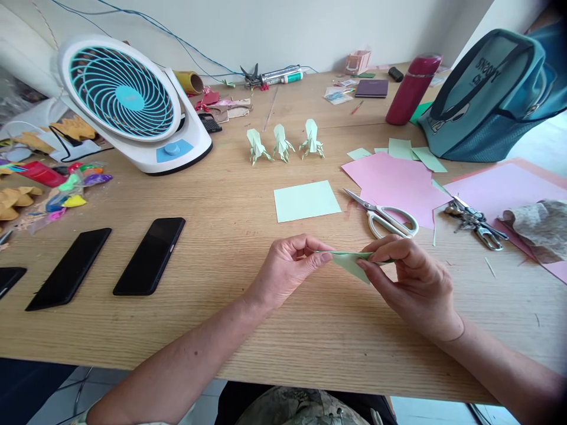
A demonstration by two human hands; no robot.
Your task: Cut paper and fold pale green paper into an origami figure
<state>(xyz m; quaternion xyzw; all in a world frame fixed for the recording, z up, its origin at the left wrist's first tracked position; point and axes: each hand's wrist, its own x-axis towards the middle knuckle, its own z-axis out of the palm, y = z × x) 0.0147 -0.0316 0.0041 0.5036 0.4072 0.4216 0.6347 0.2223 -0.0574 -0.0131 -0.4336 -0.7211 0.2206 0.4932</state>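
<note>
A folded piece of light green paper [352,263] is stretched between my two hands above the near part of the table. My left hand [296,262] pinches its left end between thumb and fingers. At the other end my right hand [405,277] grips it, thumb below and fingers on top, hiding part of the paper. Just beyond lies a flat light green sheet [307,201]. White-handled scissors [385,215] rest partly on pink paper [394,180], close to my right hand. Three folded green paper figures [282,141] stand farther back.
A white fan [128,97] stands at the back left. Black phones [149,257] lie on the left. A red flask [414,88] and a teal bag [487,97] stand at the back right. Keys [473,221] and grey cloth [540,227] lie to the right.
</note>
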